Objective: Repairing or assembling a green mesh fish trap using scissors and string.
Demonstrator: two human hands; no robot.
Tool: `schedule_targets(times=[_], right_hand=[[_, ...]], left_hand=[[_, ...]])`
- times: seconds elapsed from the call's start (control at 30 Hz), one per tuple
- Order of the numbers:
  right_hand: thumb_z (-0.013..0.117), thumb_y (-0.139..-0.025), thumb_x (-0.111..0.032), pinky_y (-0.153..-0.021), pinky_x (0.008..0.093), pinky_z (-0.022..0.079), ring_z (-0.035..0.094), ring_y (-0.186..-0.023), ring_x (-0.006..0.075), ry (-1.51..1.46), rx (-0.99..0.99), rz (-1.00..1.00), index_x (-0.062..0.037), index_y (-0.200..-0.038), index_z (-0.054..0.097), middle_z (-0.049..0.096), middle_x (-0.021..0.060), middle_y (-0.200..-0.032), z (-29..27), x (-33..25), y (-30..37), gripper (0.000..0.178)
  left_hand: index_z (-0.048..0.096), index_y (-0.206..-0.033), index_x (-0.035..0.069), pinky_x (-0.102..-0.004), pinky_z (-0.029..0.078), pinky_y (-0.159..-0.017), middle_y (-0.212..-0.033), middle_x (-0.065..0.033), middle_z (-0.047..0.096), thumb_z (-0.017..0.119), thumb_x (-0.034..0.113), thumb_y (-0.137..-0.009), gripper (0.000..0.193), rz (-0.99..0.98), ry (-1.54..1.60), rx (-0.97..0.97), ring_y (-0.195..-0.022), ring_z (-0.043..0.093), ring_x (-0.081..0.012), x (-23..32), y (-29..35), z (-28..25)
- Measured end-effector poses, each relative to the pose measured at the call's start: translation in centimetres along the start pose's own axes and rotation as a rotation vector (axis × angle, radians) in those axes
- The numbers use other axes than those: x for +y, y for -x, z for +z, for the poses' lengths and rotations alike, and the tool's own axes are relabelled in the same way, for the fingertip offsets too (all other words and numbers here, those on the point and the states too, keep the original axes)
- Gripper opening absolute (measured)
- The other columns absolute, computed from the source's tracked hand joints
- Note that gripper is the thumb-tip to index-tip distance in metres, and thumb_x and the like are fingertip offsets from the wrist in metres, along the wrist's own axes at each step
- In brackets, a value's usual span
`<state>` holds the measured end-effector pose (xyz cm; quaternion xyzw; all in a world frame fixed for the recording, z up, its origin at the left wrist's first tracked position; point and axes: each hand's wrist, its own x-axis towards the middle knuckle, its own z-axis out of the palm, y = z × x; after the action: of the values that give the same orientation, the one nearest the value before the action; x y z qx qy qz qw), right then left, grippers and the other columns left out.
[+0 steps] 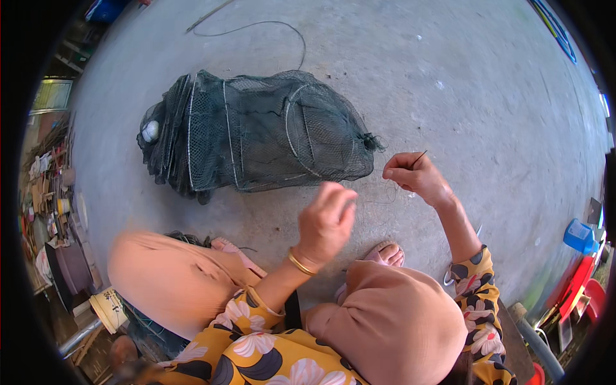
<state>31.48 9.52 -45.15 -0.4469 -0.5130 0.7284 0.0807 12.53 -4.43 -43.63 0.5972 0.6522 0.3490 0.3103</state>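
A dark green mesh net trap with pale hoops lies on its side on the concrete floor in front of me. Its gathered end is bunched into a tuft. My right hand is just right of that tuft, fingers pinched round a thin dark needle-like stick. A fine thread shows faintly below it. Near the net's lower edge, my left hand is raised with its fingers curled together. Motion blurs it, and whatever it may hold cannot be made out.
A white float sits at the net's folded left end. A dark cord trails across the floor beyond. More netting and a yellowish bucket are by my left knee. A blue container and red items stand at right.
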Motion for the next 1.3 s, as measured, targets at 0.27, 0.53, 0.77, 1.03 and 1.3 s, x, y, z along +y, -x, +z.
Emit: schedule_targets(times=[0.27,0.53,0.77,1.03,1.3], right_hand=[[0.065,-0.086,-0.017,-0.049,0.0202,0.034,0.043,-0.056,0.0020,0.025,0.006,-0.024,-0.0041,-0.084,0.068,0.051,-0.0059,-0.063,-1.1,-0.2,0.3,0.014],[0.065,-0.085,-0.018,-0.048,0.0208,0.034,0.045,-0.056,0.0029,-0.018,0.031,-0.022,-0.0040,-0.082,0.067,0.052,-0.0046,-0.062,-0.9,0.1,0.5,0.015],[0.061,-0.085,-0.007,-0.056,0.0241,0.047,0.056,-0.061,0.0076,-0.135,0.249,-0.221,0.0030,-0.090,0.062,0.058,0.0004,-0.068,0.3,1.6,2.1,0.011],[0.057,-0.090,-0.008,-0.049,0.0283,0.048,0.063,-0.056,0.0132,0.170,0.245,-0.091,0.0023,-0.094,0.061,0.060,0.0061,-0.066,4.6,0.8,5.9,0.012],[0.058,-0.088,-0.015,-0.061,0.0481,0.049,0.062,-0.068,0.0422,0.866,0.321,-0.259,-0.0010,-0.087,0.062,0.062,0.0233,-0.071,5.7,2.0,2.3,0.015]], left_hand=[[0.061,-0.099,0.010,-0.0357,0.049,-0.066,-0.096,-0.0081,0.051,0.077,0.008,-0.069,0.034,0.175,-0.388,0.222,-0.081,0.058,-0.0262,-1.0,-4.0,0.4],[0.062,-0.089,0.010,-0.0373,0.049,-0.061,-0.095,-0.0060,0.051,0.076,0.007,-0.070,0.024,0.109,-0.342,0.196,-0.075,0.060,-0.0259,-1.5,-4.2,2.0],[0.063,-0.085,0.004,-0.0368,0.049,-0.062,-0.086,-0.0090,0.057,0.069,0.001,-0.076,0.012,0.154,-0.236,0.214,-0.073,0.061,-0.0273,-1.8,-4.6,1.6],[0.062,-0.088,0.000,-0.0364,0.049,-0.066,-0.084,-0.0121,0.059,0.064,-0.001,-0.080,0.008,0.176,-0.164,0.171,-0.074,0.060,-0.0290,-2.3,-4.6,0.8],[0.061,-0.090,-0.001,-0.0359,0.048,-0.067,-0.085,-0.0122,0.059,0.063,-0.001,-0.083,0.007,0.166,-0.098,0.182,-0.075,0.059,-0.0278,-2.2,-4.7,1.3]])
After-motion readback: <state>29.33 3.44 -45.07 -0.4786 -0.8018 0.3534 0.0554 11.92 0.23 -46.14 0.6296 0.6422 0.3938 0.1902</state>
